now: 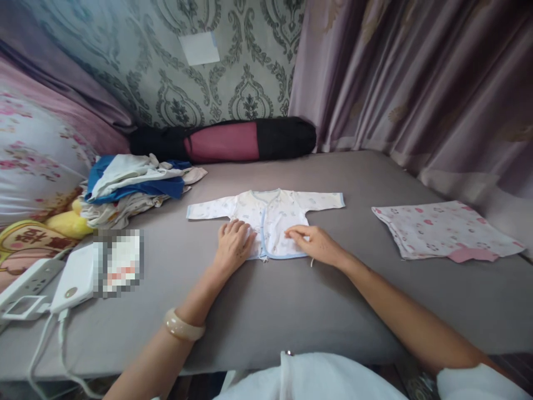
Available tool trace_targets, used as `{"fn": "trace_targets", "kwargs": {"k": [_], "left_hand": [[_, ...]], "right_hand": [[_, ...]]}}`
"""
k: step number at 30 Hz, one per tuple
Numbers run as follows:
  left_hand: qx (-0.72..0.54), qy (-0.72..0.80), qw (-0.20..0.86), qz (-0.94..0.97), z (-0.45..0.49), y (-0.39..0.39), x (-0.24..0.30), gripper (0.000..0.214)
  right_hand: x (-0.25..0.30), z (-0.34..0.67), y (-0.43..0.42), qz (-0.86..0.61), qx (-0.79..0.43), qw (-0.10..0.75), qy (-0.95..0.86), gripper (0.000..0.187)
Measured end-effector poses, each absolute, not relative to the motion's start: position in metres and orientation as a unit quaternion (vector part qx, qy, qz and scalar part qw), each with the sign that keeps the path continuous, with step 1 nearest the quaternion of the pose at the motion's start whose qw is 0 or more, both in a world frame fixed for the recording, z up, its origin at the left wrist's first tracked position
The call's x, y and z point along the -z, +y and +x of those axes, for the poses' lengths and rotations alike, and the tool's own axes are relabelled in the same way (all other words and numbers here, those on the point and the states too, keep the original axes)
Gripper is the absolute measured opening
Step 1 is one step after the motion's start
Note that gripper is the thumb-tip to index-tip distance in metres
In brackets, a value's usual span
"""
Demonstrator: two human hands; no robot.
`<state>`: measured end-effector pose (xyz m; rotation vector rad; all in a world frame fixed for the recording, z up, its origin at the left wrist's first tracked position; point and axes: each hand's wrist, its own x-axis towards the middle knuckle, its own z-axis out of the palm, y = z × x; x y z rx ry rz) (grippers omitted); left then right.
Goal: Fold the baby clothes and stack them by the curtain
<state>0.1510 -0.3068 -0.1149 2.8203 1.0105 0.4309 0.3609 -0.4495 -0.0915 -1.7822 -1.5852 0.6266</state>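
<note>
One view comes from a camera worn on the person's head. It faces forward and down, past the wearer's white top [333,379] at the bottom edge, across the grey surface [353,316] to the patterned wall [250,50] beyond. The left hand [234,244] and right hand [318,243] fall near mid-frame, fairly close. Its wide sweep runs from power strip [35,280] to right-hand curtain [400,72].

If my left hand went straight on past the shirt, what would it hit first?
Your left hand would likely meet the long black and maroon bag by the wall, though depth is unclear.
</note>
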Motion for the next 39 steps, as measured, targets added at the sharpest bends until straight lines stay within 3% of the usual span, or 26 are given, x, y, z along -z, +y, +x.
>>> {"fn": "trace_targets", "kwargs": {"k": [4, 8, 12, 30, 39], "left_hand": [[-0.118, 0.255, 0.087, 0.956, 0.181, -0.317, 0.117, 0.039], [-0.08, 0.207, 0.076, 0.972, 0.208, -0.322, 0.117, 0.044], [-0.056, 0.193, 0.039, 0.979, 0.225, -0.317, 0.112, 0.039], [-0.026, 0.238, -0.013, 0.971, 0.273, -0.301, 0.105, 0.032], [0.002, 0.271, 0.014, 0.962, 0.293, -0.295, 0.102, 0.046]], "right_hand": [[0.112, 0.378, -0.435, -0.749, -0.079, 0.237, -0.614, 0.044], [0.129, 0.381, -0.423, -0.784, -0.038, 0.119, -0.608, 0.055], [0.131, 0.386, -0.406, -0.799, -0.025, 0.087, -0.594, 0.057], [0.137, 0.424, -0.357, -0.892, -0.055, 0.155, -0.422, 0.051], [0.143, 0.441, -0.379, -0.928, 0.102, 0.215, -0.287, 0.042]]}}
